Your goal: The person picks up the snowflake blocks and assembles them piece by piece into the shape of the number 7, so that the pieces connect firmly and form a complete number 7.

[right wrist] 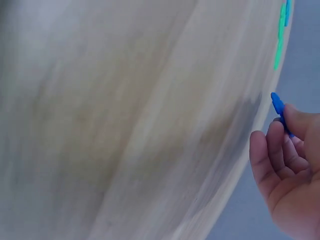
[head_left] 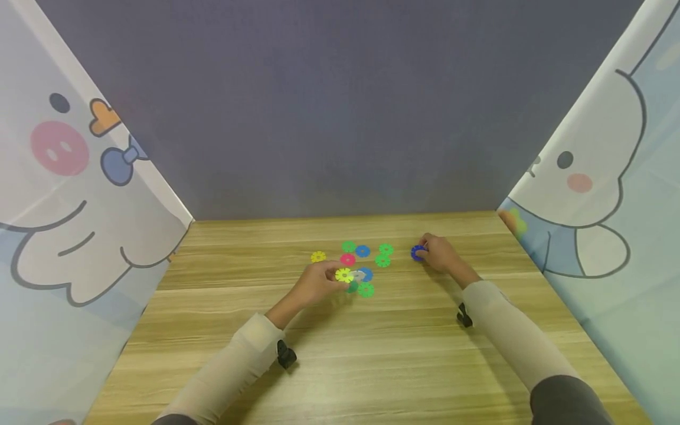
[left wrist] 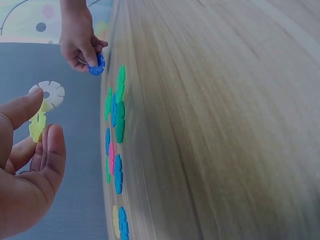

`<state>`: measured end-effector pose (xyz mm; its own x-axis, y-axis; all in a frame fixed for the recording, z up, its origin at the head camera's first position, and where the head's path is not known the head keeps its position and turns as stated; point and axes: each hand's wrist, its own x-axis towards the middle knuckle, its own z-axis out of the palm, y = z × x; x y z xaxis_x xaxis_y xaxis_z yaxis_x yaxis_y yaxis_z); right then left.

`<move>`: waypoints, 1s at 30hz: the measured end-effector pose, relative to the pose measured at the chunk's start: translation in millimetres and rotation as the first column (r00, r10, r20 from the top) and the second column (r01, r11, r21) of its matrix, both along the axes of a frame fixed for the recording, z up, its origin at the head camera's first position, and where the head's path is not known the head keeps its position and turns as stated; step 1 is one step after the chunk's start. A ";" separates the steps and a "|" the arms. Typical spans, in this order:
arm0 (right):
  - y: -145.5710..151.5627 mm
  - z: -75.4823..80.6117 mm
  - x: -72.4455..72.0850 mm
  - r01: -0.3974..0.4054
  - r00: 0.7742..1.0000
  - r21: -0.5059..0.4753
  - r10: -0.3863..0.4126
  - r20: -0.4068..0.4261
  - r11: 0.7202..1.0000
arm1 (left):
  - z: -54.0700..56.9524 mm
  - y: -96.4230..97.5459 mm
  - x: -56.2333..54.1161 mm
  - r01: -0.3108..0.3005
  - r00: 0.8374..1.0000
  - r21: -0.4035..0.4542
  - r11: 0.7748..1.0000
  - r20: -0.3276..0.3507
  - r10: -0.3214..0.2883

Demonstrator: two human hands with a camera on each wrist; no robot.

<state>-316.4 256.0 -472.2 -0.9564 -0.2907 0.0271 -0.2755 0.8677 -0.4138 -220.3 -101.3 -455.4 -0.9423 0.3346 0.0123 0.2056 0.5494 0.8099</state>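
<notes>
My left hand (head_left: 314,284) pinches a yellow notched plastic disc (head_left: 344,275) between thumb and fingers, above the wooden table. A white notched disc (left wrist: 56,94) is joined to the yellow one at an angle, its far side sticking out past the thumb in the left wrist view. Off to the right, my right hand (head_left: 440,255) grips a dark blue notched disc (head_left: 417,254) by its edge, thumb against it. In the right wrist view the blue disc (right wrist: 277,104) appears nearly edge-on, partly covered by the thumb. A gap separates the two hands.
Several loose discs lie on the table (head_left: 404,354) around and beyond the left hand: a pink one (head_left: 347,260), a yellow one (head_left: 318,257), a blue one (head_left: 363,251) and a green one (head_left: 366,290) among them. A grey panel (head_left: 340,118) stands behind the table.
</notes>
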 end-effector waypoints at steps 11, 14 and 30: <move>-11.8 9.9 14.3 -0.023 0.997 -0.155 0.035 0.074 0.988 | -1.0 0.6 -1.4 -0.011 1.000 0.003 1.000 -0.004 0.011; -18.0 11.2 19.2 -0.043 0.994 -0.214 0.063 0.087 0.976 | -1.1 0.7 -2.1 -0.008 1.000 0.004 1.000 -0.005 0.008; -56.0 21.0 46.2 -0.067 0.916 -0.532 0.264 0.303 0.844 | 1.6 5.2 -0.8 -0.025 0.999 0.045 0.999 -0.027 0.026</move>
<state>-270.1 200.0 -451.2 -0.8670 -0.4851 -0.1137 -0.1465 0.4663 -0.8724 -221.1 -96.1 -453.8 -0.9497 0.3087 0.0530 0.2145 0.5179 0.8281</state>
